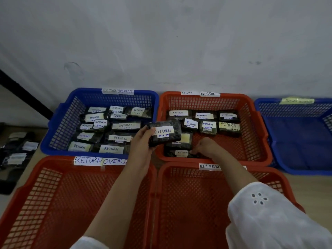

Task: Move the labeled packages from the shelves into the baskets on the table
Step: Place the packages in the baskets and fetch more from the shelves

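1. Package marked RETURN, gripped by the left hand, hangs over the far red basket.
2. Right hand rests on a second package inside; its grip cannot be told.
3. Blue basket alongside is well stocked; near baskets show none, so work likely remains.

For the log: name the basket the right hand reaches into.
The far red basket, middle of the back row, the only red one with packages in it. The right hand is down at its front edge.
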Motion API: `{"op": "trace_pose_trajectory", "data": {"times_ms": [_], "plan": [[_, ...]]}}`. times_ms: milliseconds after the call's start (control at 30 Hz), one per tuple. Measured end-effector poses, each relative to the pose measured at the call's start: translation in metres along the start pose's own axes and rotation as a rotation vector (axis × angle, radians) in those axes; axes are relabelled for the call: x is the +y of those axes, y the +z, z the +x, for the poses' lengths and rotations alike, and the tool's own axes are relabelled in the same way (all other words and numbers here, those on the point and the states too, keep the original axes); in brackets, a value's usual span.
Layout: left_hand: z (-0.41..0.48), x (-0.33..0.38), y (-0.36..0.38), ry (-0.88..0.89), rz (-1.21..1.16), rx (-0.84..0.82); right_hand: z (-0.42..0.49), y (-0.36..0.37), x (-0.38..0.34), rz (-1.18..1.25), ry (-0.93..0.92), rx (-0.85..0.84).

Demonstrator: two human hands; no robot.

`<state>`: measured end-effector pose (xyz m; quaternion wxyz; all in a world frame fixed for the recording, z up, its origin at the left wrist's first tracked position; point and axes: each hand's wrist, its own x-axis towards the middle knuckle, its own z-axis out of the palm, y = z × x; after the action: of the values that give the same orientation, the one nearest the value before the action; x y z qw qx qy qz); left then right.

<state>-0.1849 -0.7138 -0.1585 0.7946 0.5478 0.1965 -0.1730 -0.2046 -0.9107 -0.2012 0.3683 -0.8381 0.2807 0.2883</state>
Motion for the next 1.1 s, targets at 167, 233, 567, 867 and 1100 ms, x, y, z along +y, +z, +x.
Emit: {"op": "trace_pose_trajectory", "data": {"times_ms": [167,233,567,867,1100], "plan": [[0.005,-0.002,0.0,0.004,0.059,-0.045,0.005,0.005,-0.001,-0.17,0.03,0.075],[0.006,-0.003,-0.001,0.02,0.119,-0.071,0.004,0.007,0.001,-0.227,0.046,0.107],[0.01,-0.013,0.032,0.055,0.327,-0.229,-0.028,-0.015,-0.003,0.902,-0.339,-0.13],[0.027,-0.027,0.029,0.579,1.195,0.196,-0.018,-0.035,0.023,0.741,-0.031,0.163],[0.035,-0.038,0.024,0.427,1.24,0.154,0.0,-0.025,0.027,0.555,0.153,0.214]]}}
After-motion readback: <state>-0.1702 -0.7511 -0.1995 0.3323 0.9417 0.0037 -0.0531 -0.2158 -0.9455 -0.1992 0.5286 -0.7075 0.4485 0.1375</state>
